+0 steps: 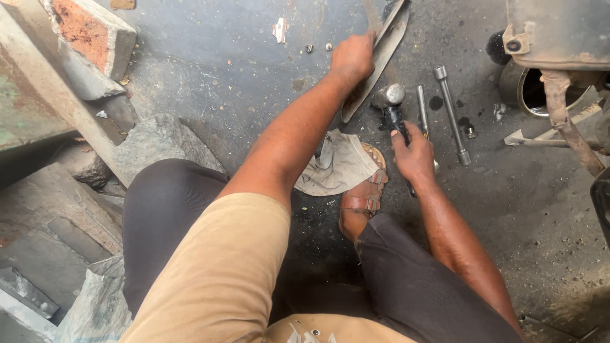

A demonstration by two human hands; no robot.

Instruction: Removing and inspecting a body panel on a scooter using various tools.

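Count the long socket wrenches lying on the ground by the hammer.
2: a thin socket wrench just right of the hammer, partly under the right hand, and a thicker socket wrench farther right.

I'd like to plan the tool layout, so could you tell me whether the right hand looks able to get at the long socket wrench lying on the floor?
Probably yes: the right hand grips the hammer, and the socket wrench lies just beside it on open floor.

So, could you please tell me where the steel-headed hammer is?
The steel-headed hammer lies on the floor right of centre, gripped by the right hand, beside the long socket wrench.
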